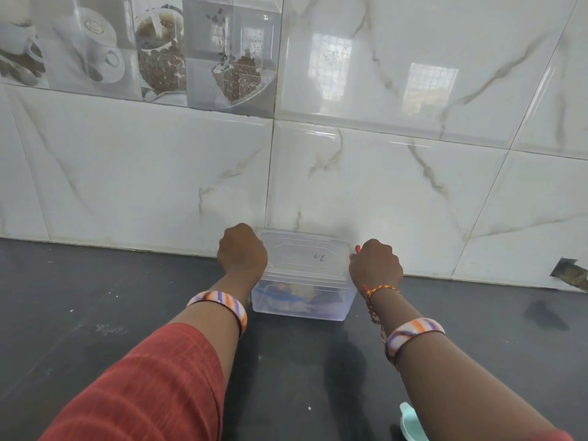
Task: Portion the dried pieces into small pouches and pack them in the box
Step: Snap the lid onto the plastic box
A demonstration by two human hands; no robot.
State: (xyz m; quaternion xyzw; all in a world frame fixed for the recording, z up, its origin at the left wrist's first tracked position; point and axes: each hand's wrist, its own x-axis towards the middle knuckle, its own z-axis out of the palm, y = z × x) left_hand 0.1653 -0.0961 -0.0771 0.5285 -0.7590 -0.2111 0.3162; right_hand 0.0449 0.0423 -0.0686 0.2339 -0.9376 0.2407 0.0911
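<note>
The left hand [242, 249] grips the left end of the clear plastic box [304, 281], fingers curled down over the lid's rim. The right hand [375, 262] grips the right end in the same manner; its knuckles face up and the fingertips are hidden behind the box edge. Both wrists carry striped bangles, and the right wrist also carries a knotted thread band [380, 289].

The box stands on the dark countertop [95, 297] at its back edge, touching or just short of the tiled wall [159, 170]; which of the two cannot be told. The lid [305, 254] is seated on top and bears a small handwritten mark. Through the translucent wall, pale and blue shapes lie at the bottom of the box. They are probably the filled pouches, but they are too blurred to confirm. No loose dried pieces are in view.

Judgement: the packing step appears largely complete, and the hands are either pressing the lid closed or positioning the box.

Risks from this position:
- Uneven pressure from the two hands may seat one end of the lid and leave the other end raised.
- A pouch standing too high inside may be trapped under the rim and prevent closure.
- Lifting the box by the lid alone may release it if the lid is not fully latched.

A pale green object [410, 421] lies near the countertop's front edge, beside the right forearm.
</note>
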